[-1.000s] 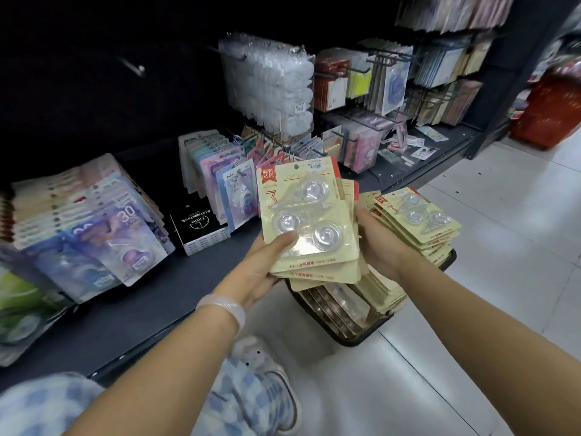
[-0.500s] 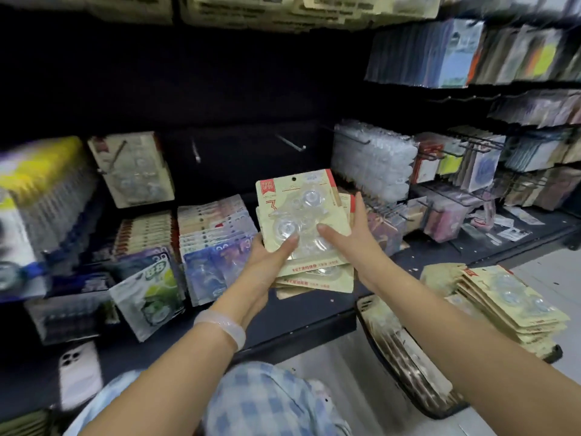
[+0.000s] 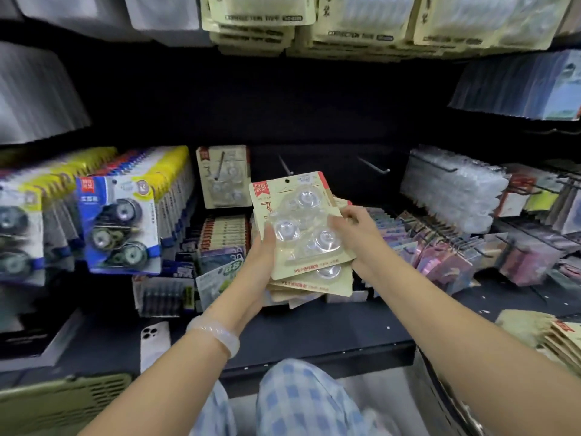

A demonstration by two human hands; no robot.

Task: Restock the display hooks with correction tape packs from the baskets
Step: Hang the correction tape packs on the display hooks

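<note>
I hold a stack of beige correction tape packs [image 3: 295, 209], each with three clear tape rolls in a blister, in front of the dark display wall. My left hand [image 3: 262, 256] grips the stack's lower left from beneath, thumb on the front. My right hand [image 3: 353, 229] pinches the right edge of the top pack. Just behind the stack two bare metal hooks [image 3: 284, 165] [image 3: 375, 166] stick out of the back panel. One matching pack [image 3: 224, 176] hangs on the hook to their left. More beige packs [image 3: 562, 339] lie in a black basket [image 3: 440, 401] at the lower right.
Blue-and-yellow tape packs [image 3: 118, 225] hang at the left, clear blister packs [image 3: 452, 190] at the right, beige correction tape packs [image 3: 264, 22] above. Stacked stationery [image 3: 224, 234] and a white phone [image 3: 154, 341] lie on the dark shelf [image 3: 314, 338]. A green crate [image 3: 63, 401] is at the lower left.
The view swung up and left from the basket to the display wall. Both hands carried the stack up toward the bare hooks, and my right hand slid to the top pack's right edge.
</note>
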